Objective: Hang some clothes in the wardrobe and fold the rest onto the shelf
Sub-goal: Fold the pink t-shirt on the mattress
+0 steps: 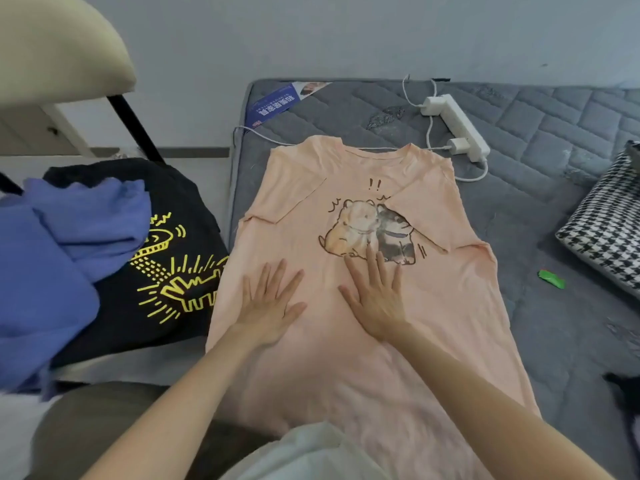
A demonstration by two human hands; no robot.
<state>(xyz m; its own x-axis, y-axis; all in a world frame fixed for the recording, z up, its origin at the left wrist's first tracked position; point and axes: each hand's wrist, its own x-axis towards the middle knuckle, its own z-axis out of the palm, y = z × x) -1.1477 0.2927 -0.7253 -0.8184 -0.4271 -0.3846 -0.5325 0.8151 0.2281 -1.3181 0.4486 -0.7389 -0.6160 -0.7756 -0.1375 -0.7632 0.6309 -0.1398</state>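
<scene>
A peach T-shirt (433, 306) with a print of two cartoon animals lies flat on the grey mattress (540, 209), front up, with both sleeves folded in over the chest. My left hand (270, 306) presses flat on the shirt's lower left part, fingers spread. Just below the print, my right hand (377, 299) lies flat too, its fingertips touching the print's lower edge. Neither hand holds anything.
Left of the mattress lies a black T-shirt (173, 265) with yellow drawings and, partly on it, a blue garment (59, 258). A white power strip (457, 126) with cables sits beyond the collar. A houndstooth cushion (606, 230) and a green scrap (551, 279) lie at right. A chair (62, 46) stands far left.
</scene>
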